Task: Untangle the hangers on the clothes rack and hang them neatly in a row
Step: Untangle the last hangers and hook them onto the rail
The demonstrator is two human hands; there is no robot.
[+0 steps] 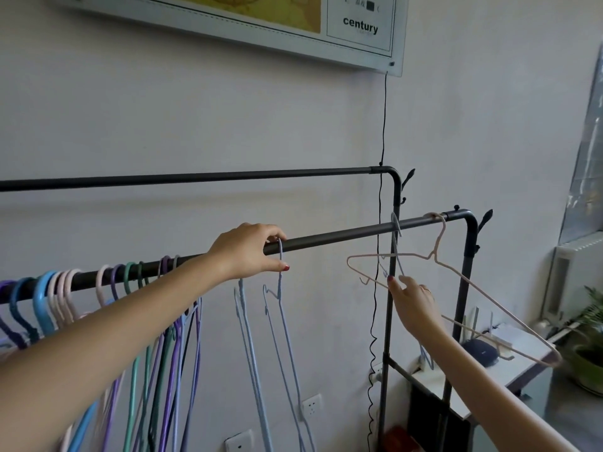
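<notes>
A pale wall [228,125] carries a framed chart [293,24] with a black cord [384,125] hanging from its corner, and in front of it stands a dark clothes rack with a far rail [195,177] and a near rail [342,234]. The left hand [248,252] curls over the near rail and pinches the hook of a light blue wire hanger [280,305] between thumb and fingers; a second blue hanger [243,318] hangs just beside it. Further left a tight row of coloured hangers [124,282] (purple, blue, pink, green) fills the rail. Toward the right end, the right hand [412,308] reaches up, fingertips touching a blue hanger [395,243] that crosses a tilted pink hanger [456,278]; whether it grips either is unclear. A potted plant [590,350] sits by the window
</notes>
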